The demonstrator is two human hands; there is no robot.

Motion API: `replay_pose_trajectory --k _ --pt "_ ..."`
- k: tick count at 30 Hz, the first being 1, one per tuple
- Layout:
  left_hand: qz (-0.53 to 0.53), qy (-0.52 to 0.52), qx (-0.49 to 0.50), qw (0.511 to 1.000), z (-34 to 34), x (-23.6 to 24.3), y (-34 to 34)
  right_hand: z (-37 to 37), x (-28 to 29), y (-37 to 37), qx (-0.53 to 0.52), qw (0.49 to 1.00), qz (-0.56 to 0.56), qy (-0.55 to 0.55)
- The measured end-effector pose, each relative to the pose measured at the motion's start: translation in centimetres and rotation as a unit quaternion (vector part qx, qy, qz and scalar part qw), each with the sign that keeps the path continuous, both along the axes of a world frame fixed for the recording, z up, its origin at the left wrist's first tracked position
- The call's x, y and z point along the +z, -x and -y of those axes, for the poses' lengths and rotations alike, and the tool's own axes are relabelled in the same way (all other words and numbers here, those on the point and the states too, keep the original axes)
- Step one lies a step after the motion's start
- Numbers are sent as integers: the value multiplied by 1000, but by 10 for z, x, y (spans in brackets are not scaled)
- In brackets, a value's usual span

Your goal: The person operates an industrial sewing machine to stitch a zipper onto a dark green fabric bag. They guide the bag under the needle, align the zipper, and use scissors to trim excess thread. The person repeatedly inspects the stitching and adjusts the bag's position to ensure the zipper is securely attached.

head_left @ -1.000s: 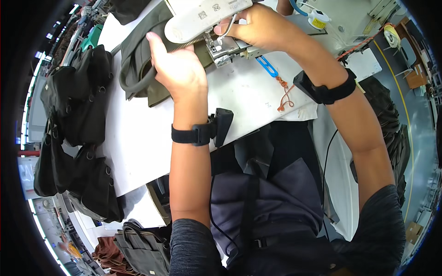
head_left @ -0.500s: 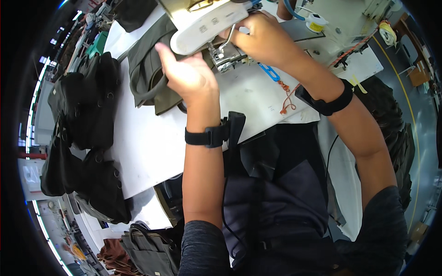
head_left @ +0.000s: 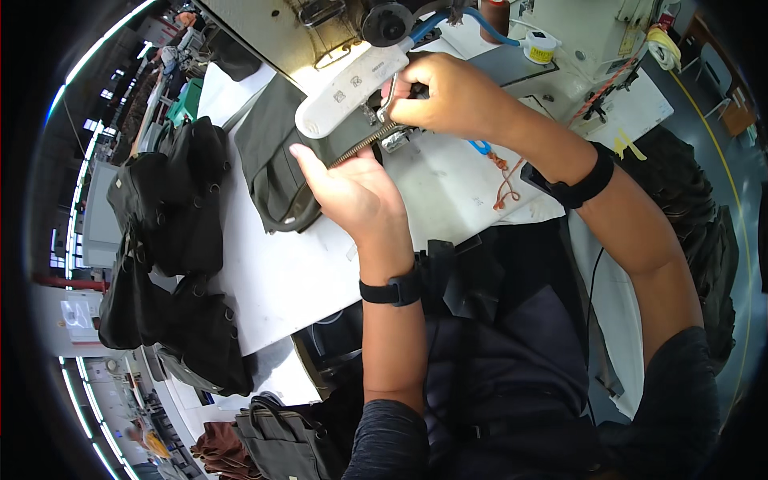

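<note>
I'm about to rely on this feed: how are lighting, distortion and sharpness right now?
Head view: warm glow under the sewing machine; head view: left hand and white table brightly lit, dark bags showing little detail; head view, left edge: the ceiling light strip bows, and the distant background looks soft.

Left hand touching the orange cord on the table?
Apart. The head view shows white tabletop between the left hand and the orange cord.

From the person's head, 1 fisheye view is aimed downward, at close range, over the left hand (head_left: pixel 364 196), right hand (head_left: pixel 452 96) and white table (head_left: pixel 296 284).
</note>
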State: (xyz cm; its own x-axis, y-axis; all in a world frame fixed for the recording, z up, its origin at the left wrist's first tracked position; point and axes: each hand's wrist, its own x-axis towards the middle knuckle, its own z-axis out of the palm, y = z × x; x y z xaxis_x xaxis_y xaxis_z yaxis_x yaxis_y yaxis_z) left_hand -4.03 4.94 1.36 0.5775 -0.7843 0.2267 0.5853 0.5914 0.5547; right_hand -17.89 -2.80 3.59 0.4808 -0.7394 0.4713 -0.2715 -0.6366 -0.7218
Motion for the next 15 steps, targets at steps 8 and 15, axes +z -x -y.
replay_pose_trajectory --k 8,15 --pt "15 -17 -17 1000 -10 -10 -1 -1 -8 3 -10 997 -3 72" --pt "39 -103 -33 993 -3 -13 5 -10 -3 2 -117 991 -13 69"
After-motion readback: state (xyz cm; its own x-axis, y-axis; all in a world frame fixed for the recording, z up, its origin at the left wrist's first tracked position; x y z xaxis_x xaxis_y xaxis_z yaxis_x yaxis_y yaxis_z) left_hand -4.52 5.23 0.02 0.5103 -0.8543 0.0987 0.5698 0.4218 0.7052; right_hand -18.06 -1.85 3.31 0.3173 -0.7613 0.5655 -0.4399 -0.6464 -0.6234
